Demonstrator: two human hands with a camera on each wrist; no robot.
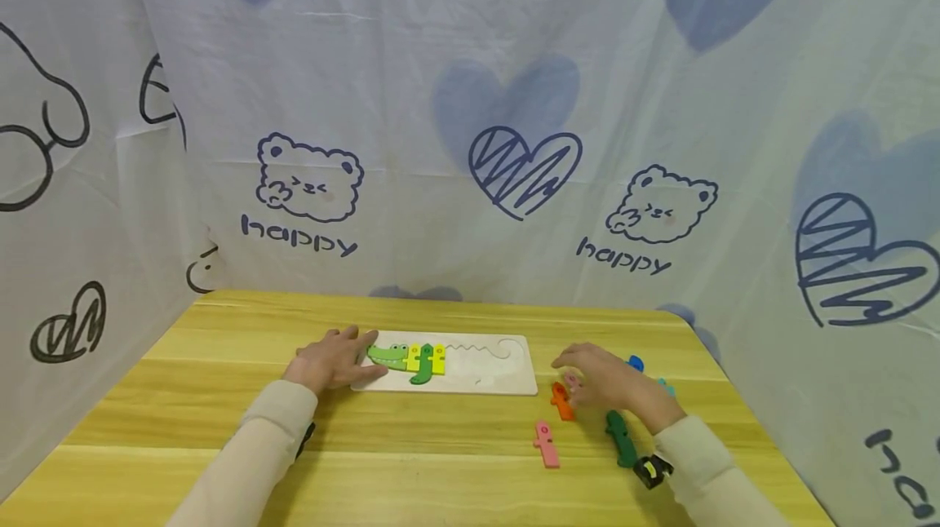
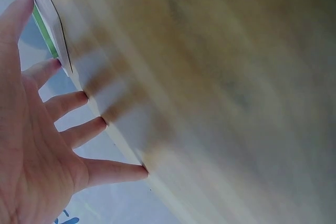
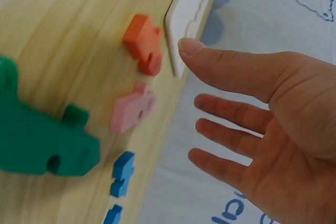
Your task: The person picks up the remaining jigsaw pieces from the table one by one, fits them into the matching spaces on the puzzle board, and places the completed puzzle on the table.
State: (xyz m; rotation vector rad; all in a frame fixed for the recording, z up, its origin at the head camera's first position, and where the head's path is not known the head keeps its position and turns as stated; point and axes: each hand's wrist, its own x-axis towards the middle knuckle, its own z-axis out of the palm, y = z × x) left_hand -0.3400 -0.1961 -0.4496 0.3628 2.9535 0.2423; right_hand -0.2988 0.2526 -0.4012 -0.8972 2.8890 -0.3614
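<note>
A white puzzle board (image 1: 485, 384) lies on the table, with a green crocodile head (image 1: 386, 357), yellow pieces (image 1: 439, 362) and a curved green piece (image 1: 423, 370) set in its left part. Fingers spread, my left hand (image 1: 334, 360) rests at the board's left end, thumb and forefinger on the edge by the crocodile head. My right hand (image 1: 605, 380) hovers right of the board with relaxed fingers, holding nothing. Near it are an orange piece (image 3: 137, 38), a pink piece (image 3: 130, 113), a large dark green piece (image 3: 39, 135) and small blue pieces (image 3: 123, 167).
Another pink piece (image 1: 547, 444) lies nearer the front on the wooden table (image 1: 411, 470). Beyond the right hand are a blue piece (image 1: 636, 363) and a light blue piece (image 1: 667, 387). A printed white cloth (image 1: 411, 103) hangs behind the table and along both sides.
</note>
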